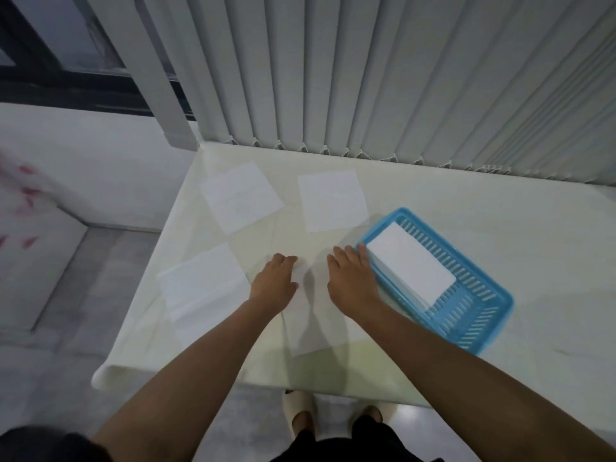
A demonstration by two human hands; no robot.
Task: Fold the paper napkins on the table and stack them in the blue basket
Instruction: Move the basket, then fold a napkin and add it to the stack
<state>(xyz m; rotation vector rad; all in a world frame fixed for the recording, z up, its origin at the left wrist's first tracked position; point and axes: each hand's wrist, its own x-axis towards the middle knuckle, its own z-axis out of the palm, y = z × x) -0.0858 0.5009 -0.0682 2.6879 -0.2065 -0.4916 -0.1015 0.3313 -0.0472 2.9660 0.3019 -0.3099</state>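
Observation:
A white paper napkin (311, 331) lies flat near the table's front edge, between my arms. My left hand (275, 281) rests on its far left corner with fingers curled over the edge. My right hand (351, 278) lies flat on its far right corner, fingers stretched out, right beside the blue basket (480, 323). The slotted basket holds a stack of folded napkins (411, 265) in its far half. Three more unfolded napkins lie on the table: one at the left (203, 285), one at the far left (241, 196), one at the far middle (331, 201).
The cream table (450, 195) stands against grey vertical blinds (400, 78) along its far side. Its left edge drops to a grey floor (66, 328). My feet (300, 415) show below the front edge.

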